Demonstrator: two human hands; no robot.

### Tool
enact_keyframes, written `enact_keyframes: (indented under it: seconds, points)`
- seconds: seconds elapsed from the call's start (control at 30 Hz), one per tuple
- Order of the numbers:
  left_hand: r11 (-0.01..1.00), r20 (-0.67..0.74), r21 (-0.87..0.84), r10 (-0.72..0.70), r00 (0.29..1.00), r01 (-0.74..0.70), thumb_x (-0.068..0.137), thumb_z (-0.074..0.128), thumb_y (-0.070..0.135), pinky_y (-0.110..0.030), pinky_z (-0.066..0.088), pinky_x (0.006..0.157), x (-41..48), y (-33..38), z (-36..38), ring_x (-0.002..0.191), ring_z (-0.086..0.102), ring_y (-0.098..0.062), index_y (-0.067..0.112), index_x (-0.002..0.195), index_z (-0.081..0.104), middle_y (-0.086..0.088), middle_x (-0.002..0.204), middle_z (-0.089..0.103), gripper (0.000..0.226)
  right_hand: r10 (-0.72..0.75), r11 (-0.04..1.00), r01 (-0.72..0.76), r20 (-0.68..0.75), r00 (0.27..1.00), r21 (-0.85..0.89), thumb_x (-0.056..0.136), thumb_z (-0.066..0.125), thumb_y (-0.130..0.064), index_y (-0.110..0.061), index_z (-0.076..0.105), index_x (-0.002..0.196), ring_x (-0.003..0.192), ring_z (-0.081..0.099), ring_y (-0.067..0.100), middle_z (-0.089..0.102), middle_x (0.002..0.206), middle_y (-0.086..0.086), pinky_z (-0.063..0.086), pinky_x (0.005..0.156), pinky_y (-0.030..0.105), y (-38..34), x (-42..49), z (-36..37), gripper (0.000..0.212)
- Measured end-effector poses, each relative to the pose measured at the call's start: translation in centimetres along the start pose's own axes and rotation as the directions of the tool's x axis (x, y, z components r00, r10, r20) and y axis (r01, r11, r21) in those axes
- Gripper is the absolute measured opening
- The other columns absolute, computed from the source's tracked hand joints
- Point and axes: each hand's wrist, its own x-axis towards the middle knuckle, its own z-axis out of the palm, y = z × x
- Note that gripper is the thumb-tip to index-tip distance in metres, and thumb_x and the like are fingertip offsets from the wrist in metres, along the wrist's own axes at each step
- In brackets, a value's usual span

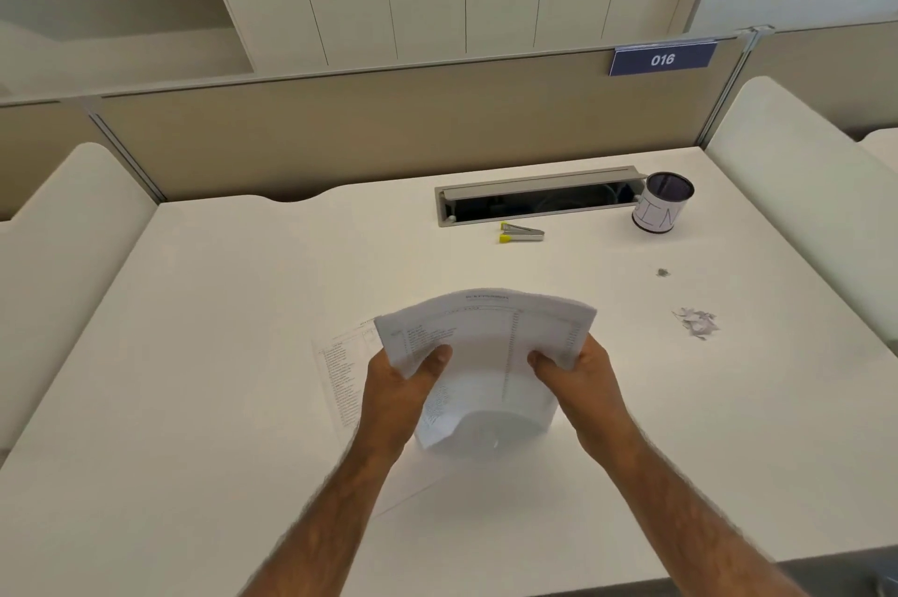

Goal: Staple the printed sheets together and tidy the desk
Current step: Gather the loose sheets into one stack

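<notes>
Both hands hold a small stack of printed sheets upright above the white desk, its lower edge curling near the desk surface. My left hand grips the stack's left side, my right hand its right side. One more printed sheet lies flat on the desk under and left of the stack, partly hidden. A silver stapler with yellow ends rests further back, in front of the cable slot, apart from both hands.
A cup labelled with handwriting stands at the back right beside the open cable slot. Torn paper scraps and a small clump of staples lie to the right. Padded dividers flank the desk; a partition with plate 016 stands behind.
</notes>
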Motion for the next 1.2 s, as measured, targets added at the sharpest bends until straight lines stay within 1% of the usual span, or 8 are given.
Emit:
enact_keyframes:
  seconds: [0.2, 0.3, 0.43, 0.67, 0.83, 1.0, 1.13, 1.2]
  points:
    - [0.988, -0.102, 0.144, -0.049, 0.994, 0.063, 0.097, 0.07, 0.025, -0.021, 0.058, 0.075, 0.8, -1.6, 0.2, 0.099, 0.072, -0.016, 0.025, 0.114, 0.07, 0.006, 0.105, 0.076, 0.016, 0.015, 0.972, -0.027, -0.052, 0.999, -0.234, 0.082, 0.056, -0.01, -0.012, 0.066, 0.091, 0.089, 0.067, 0.036, 0.072, 0.09, 0.012, 0.056, 0.078, 0.053, 1.8, 0.8, 0.5, 0.013]
    - [0.975, -0.143, 0.221, 0.003, 0.99, 0.029, 0.097, 0.07, 0.029, -0.029, 0.059, 0.085, 1.9, -1.3, -1.3, 0.1, 0.073, -0.012, 0.018, 0.12, 0.073, 0.007, 0.107, 0.077, 0.025, -0.013, 0.95, -0.002, -0.046, 0.999, -0.312, 0.08, 0.058, -0.019, -0.009, 0.066, 0.087, 0.081, 0.067, 0.034, 0.071, 0.085, 0.012, 0.057, 0.071, 0.05, 1.4, 2.2, 1.6, 0.015]
    - [0.918, -0.211, 0.393, 0.028, 0.977, 0.059, 0.099, 0.068, 0.023, -0.037, 0.057, 0.092, 3.4, -2.0, -4.4, 0.1, 0.071, -0.022, 0.013, 0.123, 0.07, -0.002, 0.113, 0.075, 0.026, 0.034, 0.907, -0.015, 0.038, 0.999, -0.421, 0.085, 0.063, -0.016, -0.01, 0.066, 0.085, 0.076, 0.068, 0.021, 0.071, 0.086, 0.002, 0.054, 0.063, 0.03, 1.2, 4.1, 4.6, 0.007]
    - [0.854, -0.328, 0.462, -0.088, 0.94, 0.241, 0.101, 0.064, 0.02, -0.037, 0.057, 0.088, 5.1, -6.0, -8.6, 0.097, 0.071, -0.028, 0.007, 0.12, 0.07, -0.011, 0.117, 0.075, 0.024, 0.198, 0.786, -0.081, 0.125, 0.972, -0.613, 0.086, 0.058, -0.016, -0.015, 0.048, 0.065, 0.069, 0.054, 0.02, 0.058, 0.073, 0.002, 0.047, 0.063, 0.032, 4.4, 6.5, 10.2, 0.023]
    - [0.845, -0.39, 0.393, -0.204, 0.898, 0.363, 0.101, 0.064, 0.019, -0.039, 0.06, 0.081, 5.2, -8.5, -9.5, 0.092, 0.071, -0.03, 0.006, 0.118, 0.069, -0.012, 0.116, 0.075, 0.022, 0.264, 0.541, -0.064, 0.098, 0.959, -0.838, 0.091, 0.047, -0.02, -0.014, 0.065, 0.102, 0.114, 0.048, 0.03, 0.055, 0.117, 0.008, 0.045, 0.09, 0.037, 6.7, 6.1, 12.1, 0.021]
    - [0.811, -0.402, 0.414, -0.244, 0.883, 0.413, 0.101, 0.064, 0.02, -0.037, 0.059, 0.079, 4.9, -9.9, -9.9, 0.091, 0.07, -0.029, 0.005, 0.117, 0.068, -0.014, 0.117, 0.074, 0.023, 0.221, 0.357, 0.063, 0.15, 0.964, -0.932, 0.093, 0.041, -0.022, -0.011, 0.056, 0.116, 0.131, 0.038, 0.033, 0.058, 0.123, 0.011, 0.039, 0.1, 0.044, 7.5, 4.5, 12.6, 0.03]
    - [0.783, -0.394, 0.466, -0.233, 0.889, 0.412, 0.101, 0.063, 0.021, -0.034, 0.055, 0.08, 4.8, -10.2, -9.7, 0.095, 0.07, -0.032, 0.002, 0.118, 0.068, -0.015, 0.119, 0.074, 0.026, 0.219, 0.336, 0.111, 0.192, 0.957, -0.935, 0.096, 0.038, -0.027, -0.01, 0.05, 0.121, 0.141, 0.031, 0.036, 0.062, 0.124, 0.013, 0.037, 0.105, 0.046, 7.4, 3.7, 13.1, 0.033]
    - [0.779, -0.391, 0.47, -0.238, 0.889, 0.416, 0.101, 0.063, 0.023, -0.037, 0.058, 0.083, 4.7, -10.2, -9.6, 0.099, 0.071, -0.034, 0.004, 0.118, 0.068, -0.015, 0.12, 0.073, 0.026, 0.239, 0.408, 0.073, 0.184, 0.953, -0.91, 0.096, 0.04, -0.031, -0.011, 0.048, 0.123, 0.131, 0.043, 0.035, 0.061, 0.123, 0.014, 0.043, 0.102, 0.045, 7.2, 3.6, 13.3, 0.034]
